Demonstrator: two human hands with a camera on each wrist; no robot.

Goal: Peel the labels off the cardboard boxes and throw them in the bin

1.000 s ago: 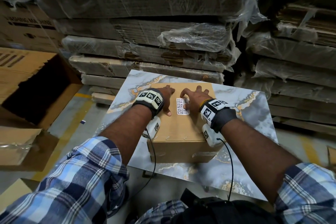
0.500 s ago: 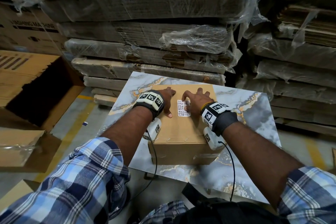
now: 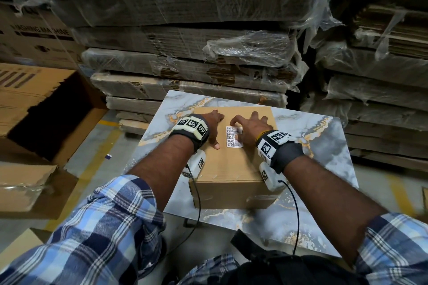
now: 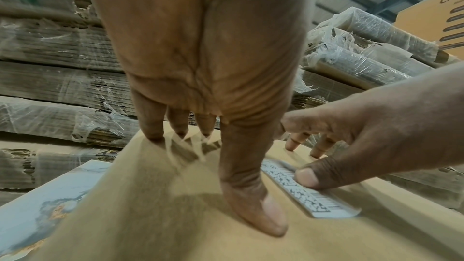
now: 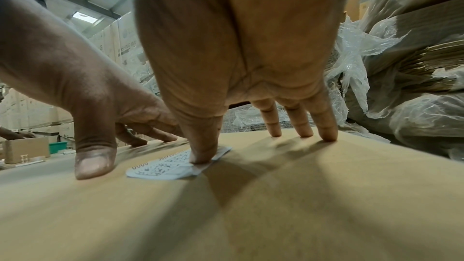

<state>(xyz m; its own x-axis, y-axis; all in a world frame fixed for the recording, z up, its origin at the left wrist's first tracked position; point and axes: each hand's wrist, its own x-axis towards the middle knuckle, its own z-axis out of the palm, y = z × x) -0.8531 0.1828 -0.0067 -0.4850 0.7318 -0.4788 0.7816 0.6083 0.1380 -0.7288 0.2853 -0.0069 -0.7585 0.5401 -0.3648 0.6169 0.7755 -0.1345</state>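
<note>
Left hand (image 3: 212, 126) lying flat with fingers spread on the cardboard box (image 3: 228, 169) top, right hand (image 3: 251, 126) fingers splayed, thumb pressing the white barcode label's (image 3: 234, 136) lifting edge, box sitting on a marble-patterned table (image 3: 324, 146).

Head cam looks down from above at the box (image 3: 231, 159). Both wrist cams sit low, skimming its top, and all three share it.

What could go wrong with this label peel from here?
1. The white barcode label has only its right edge lifted under the right hand's thumb; it may tear.
2. The left hand only presses flat on the brown cardboard box, which could slide on the smooth marble-pattern tabletop.
</note>
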